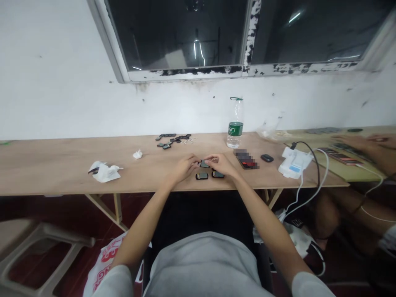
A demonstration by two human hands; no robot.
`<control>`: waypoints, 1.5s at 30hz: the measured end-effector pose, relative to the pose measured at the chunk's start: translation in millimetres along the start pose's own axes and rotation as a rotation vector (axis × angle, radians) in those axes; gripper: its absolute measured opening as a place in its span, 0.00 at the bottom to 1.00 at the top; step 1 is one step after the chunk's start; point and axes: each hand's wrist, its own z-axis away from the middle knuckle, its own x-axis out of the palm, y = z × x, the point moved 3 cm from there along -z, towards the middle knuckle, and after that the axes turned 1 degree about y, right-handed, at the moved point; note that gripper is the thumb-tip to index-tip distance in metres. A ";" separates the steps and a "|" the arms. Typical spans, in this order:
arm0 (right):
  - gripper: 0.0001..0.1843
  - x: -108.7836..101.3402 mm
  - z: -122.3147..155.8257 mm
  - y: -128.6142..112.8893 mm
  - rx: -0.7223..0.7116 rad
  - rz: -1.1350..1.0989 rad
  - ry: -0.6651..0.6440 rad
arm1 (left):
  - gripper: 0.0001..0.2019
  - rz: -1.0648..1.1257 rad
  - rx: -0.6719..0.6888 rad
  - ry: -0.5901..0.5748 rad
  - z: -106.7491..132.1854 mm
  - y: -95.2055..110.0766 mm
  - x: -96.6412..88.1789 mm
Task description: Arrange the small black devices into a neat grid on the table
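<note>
In the head view, your left hand (188, 166) and right hand (220, 163) flank a small grey-faced module (204, 163) over the desk (148, 177), with bent fingers at its opposite edges; whether either hand grips it, you cannot tell. Two black-rimmed modules (202, 176) lie just nearer you, and a phone (244, 158) lies to your right.

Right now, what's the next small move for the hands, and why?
I'd probably lay the grey-faced piece flat beside the two similar pieces. The left hand and right hand both have fingers at it, and those two lie close by, near the table edge. Whether it's lifted isn't clear.
</note>
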 end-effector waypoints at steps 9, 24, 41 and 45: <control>0.21 -3.8 -0.3 7.2 0.078 -0.092 -0.059 | 0.07 0.232 -0.192 0.135 -0.3 -3.8 2.8; 0.17 10.3 -6.9 20.2 -0.016 -0.026 0.010 | 0.14 0.384 -0.195 0.084 -1.0 -18.8 10.5; 0.12 -6.5 -13.3 30.0 -0.153 0.291 0.095 | 0.10 0.030 -0.161 -0.090 -1.4 -42.9 34.6; 0.19 -3.0 -14.1 31.7 -0.177 0.333 0.062 | 0.15 0.002 -0.120 -0.037 -0.9 -51.6 21.2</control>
